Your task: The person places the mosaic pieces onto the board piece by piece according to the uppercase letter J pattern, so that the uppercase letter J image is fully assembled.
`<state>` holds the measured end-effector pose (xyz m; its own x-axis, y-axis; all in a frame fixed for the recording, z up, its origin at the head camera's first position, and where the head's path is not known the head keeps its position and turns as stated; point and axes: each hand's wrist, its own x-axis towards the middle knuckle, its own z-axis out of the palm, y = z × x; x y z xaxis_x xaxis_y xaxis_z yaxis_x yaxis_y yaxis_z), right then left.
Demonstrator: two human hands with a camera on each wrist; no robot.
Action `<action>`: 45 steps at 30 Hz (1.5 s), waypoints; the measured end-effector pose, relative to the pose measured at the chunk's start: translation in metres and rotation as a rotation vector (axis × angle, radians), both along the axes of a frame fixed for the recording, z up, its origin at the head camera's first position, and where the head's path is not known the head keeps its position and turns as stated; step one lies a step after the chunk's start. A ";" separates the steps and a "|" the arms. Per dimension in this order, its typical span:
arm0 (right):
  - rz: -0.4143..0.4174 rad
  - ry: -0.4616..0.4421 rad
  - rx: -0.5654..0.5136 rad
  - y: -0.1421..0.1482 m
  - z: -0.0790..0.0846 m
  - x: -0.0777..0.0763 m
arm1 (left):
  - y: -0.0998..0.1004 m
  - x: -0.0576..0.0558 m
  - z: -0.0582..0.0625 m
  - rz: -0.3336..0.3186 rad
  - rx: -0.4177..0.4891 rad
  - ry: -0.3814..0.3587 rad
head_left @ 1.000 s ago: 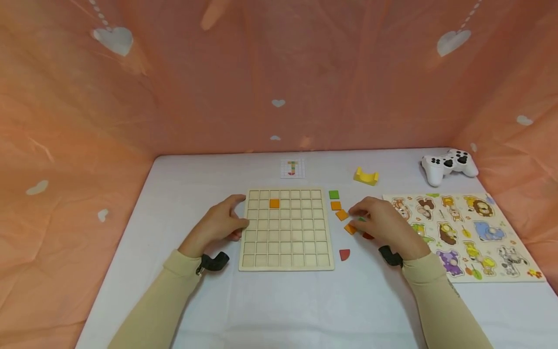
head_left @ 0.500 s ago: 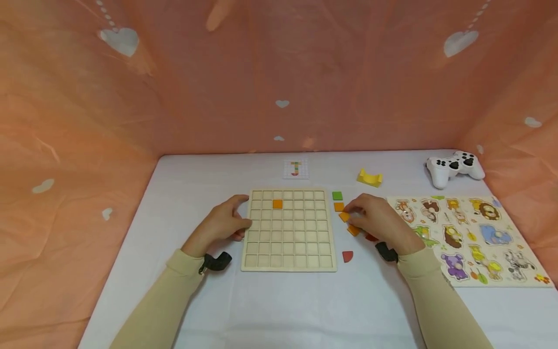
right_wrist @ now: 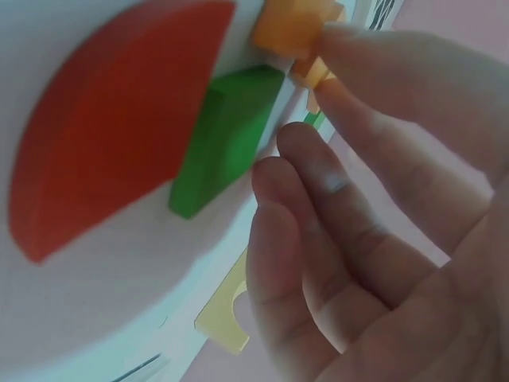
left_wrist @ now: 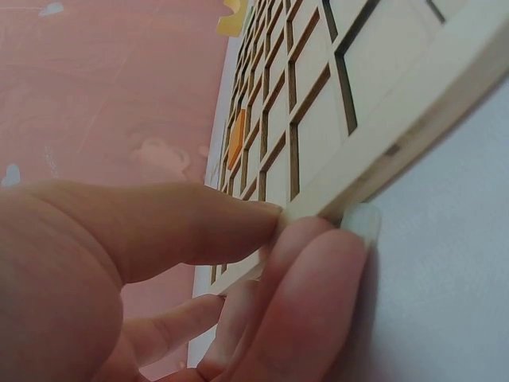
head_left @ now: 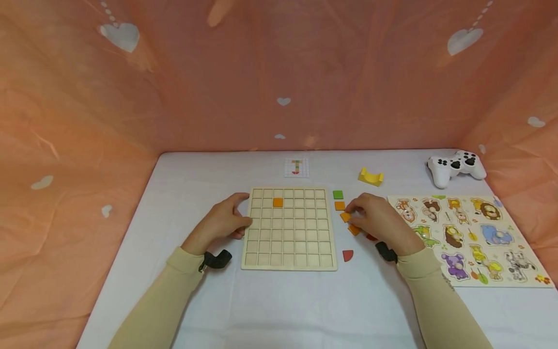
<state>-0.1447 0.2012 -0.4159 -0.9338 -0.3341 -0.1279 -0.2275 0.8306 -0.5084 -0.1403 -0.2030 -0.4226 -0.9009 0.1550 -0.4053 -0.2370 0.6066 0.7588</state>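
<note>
Currently, left hand [head_left: 219, 222] pinches square pale-wood grid board [head_left: 289, 247] by left edge; right hand [head_left: 378, 220] at flat orange square tiles [head_left: 353, 230], cannot tell whether clamped on one.

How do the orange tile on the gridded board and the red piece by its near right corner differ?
The orange tile is square; the red piece has a curved edge. The orange tile occupies a cell of the gridded board; the red piece lies on the white table. Both are small, plain pieces.
</note>
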 end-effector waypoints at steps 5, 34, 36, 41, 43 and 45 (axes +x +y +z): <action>-0.007 0.012 0.015 -0.003 0.000 0.000 | -0.001 0.000 0.001 -0.006 -0.002 -0.001; 0.001 0.009 0.013 -0.007 0.004 0.004 | 0.000 0.002 0.004 -0.006 0.001 -0.024; 0.008 0.028 0.001 -0.010 0.005 0.002 | 0.000 0.002 0.004 -0.006 -0.004 -0.023; 0.034 0.084 -0.025 -0.032 0.011 -0.007 | 0.001 0.000 0.005 -0.001 -0.016 -0.013; 0.043 0.094 -0.032 -0.044 0.012 -0.013 | 0.001 0.000 0.005 0.001 -0.015 -0.014; 0.048 0.095 -0.039 -0.056 0.012 -0.018 | 0.002 0.001 0.004 0.002 -0.019 -0.013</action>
<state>-0.1624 0.1457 -0.4036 -0.9240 -0.3817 -0.0251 -0.3154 0.7973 -0.5146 -0.1394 -0.2011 -0.4189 -0.8957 0.1457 -0.4201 -0.2482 0.6201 0.7442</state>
